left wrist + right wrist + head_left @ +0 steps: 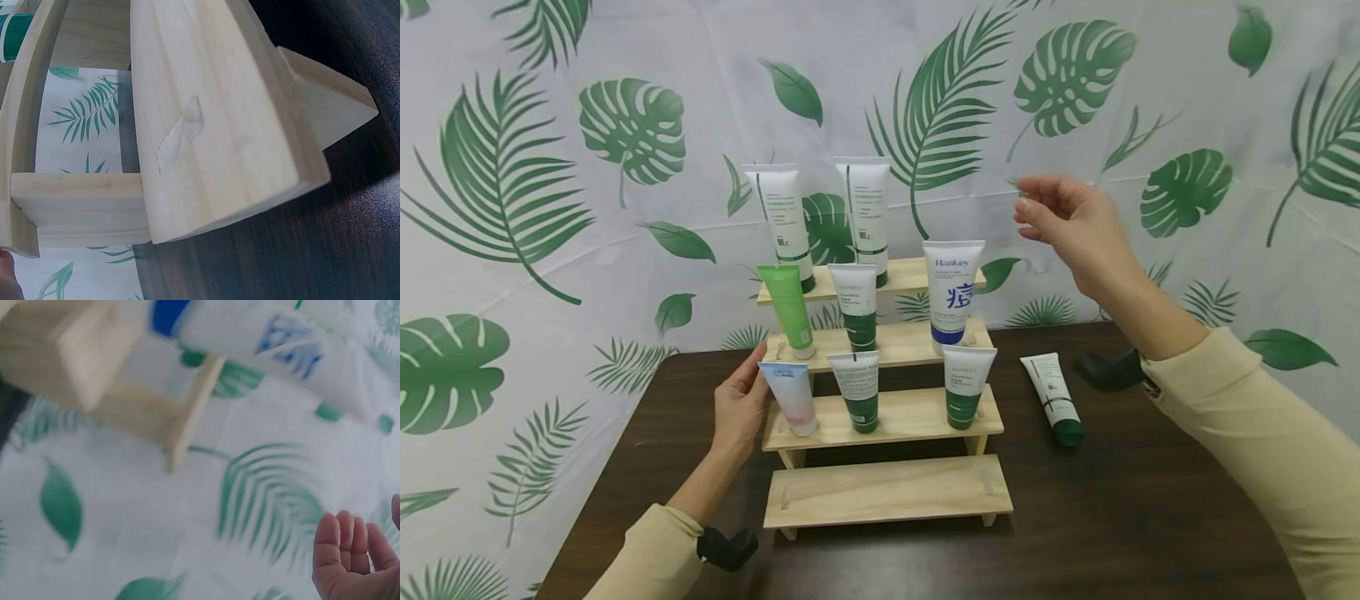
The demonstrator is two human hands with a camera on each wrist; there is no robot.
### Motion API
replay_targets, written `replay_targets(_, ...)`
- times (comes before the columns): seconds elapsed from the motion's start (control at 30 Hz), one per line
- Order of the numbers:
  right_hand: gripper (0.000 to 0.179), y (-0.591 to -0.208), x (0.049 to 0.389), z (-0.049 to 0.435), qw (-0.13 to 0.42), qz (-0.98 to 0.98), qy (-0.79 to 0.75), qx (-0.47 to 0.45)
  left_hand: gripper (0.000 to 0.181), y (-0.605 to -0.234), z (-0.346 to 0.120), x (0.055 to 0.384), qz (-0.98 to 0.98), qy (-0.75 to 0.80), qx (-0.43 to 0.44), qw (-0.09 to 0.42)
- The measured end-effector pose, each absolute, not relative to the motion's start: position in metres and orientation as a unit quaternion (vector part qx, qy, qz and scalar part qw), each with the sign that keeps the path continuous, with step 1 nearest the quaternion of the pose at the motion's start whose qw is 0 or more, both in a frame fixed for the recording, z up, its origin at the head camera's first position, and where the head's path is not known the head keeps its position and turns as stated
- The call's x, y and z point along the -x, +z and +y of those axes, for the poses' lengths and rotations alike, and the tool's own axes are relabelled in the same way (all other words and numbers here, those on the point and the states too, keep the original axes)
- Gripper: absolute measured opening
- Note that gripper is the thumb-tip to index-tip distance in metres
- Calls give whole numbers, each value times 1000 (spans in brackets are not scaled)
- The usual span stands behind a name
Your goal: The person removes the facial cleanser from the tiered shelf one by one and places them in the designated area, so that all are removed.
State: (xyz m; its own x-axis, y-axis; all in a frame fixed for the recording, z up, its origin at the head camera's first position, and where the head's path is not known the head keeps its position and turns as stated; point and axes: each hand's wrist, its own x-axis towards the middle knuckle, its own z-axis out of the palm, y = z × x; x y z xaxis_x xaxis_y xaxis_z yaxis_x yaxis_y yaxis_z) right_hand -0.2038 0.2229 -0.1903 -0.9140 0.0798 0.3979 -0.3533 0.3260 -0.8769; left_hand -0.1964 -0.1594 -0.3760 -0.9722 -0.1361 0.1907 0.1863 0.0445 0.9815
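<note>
A stepped wooden display stand (887, 492) bears several cosmetic tubes. My left hand (737, 408) is at its left end, fingertips at the edge of the second-highest shelf, beside a light green tube (790, 312) and a blue-and-pink tube (790, 400). In the left wrist view only a bit of that hand (7, 278) shows, against the shelf end (22, 234). My right hand (1067, 225) is raised in the air with loosely bent fingers and holds nothing. It is up and to the right of a white tube with a blue band (951, 292). The right wrist view shows its fingers (347, 547) apart from that tube.
Two tall white tubes (786, 221) stand on the top shelf. Small white-and-green tubes (853, 304) are on the middle shelves. Another white tube with a green cap (1052, 396) lies on the dark table (1150, 500), right of the stand. Behind hangs a leaf-patterned cloth (715, 100).
</note>
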Motion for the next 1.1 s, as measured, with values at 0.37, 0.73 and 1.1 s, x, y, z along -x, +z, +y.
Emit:
replay_targets(0.37, 40, -155, 218, 157, 139, -819, 546, -113, 43, -378, -161, 198, -711, -693, 16, 119)
replay_targets(0.73, 45, -148, 239, 115, 82, -826, 553, -74, 43, -380, -161, 198, -709, -694, 20, 123)
replay_targets(1.1, 41, -148, 254, 99, 81, -827, 553, -53, 43, -379, -159, 197, -713, -690, 20, 126)
